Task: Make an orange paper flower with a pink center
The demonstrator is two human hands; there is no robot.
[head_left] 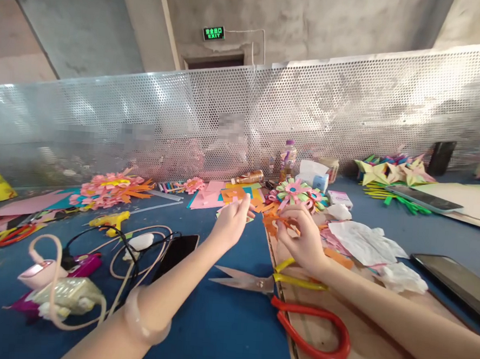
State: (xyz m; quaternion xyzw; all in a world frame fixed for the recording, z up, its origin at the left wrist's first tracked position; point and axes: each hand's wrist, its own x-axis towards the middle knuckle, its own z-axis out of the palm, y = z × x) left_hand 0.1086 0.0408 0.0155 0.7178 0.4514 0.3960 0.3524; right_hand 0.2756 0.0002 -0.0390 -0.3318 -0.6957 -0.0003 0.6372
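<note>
Two bare forearms (188,284) come in from the bottom, the left with one pale bracelet (134,314). Between them lies one pair of scissors (253,283), its two blades apart on the blue cloth (222,330), one handle red, one yellow. Thumb and fingers of the right hand (305,240) are pinched on orange paper (273,222), held above the table's middle; how many pieces, I cannot tell. Facing it, the left hand (232,222) has its fingers curled in; whether they grip anything I cannot tell.

Three phones lie flat: one (178,254) beside the left forearm, two on the right (459,285) (426,197). Near the right hand are three white tissues (366,244), two of them crumpled, and one small box (339,199). One yellow glue gun (113,220) lies to the left, before a heap of pink flowers (109,190) too crowded to count. Farther back stand one purple-capped bottle (289,158) and one perforated screen (329,106); above hangs one exit sign (213,33).
</note>
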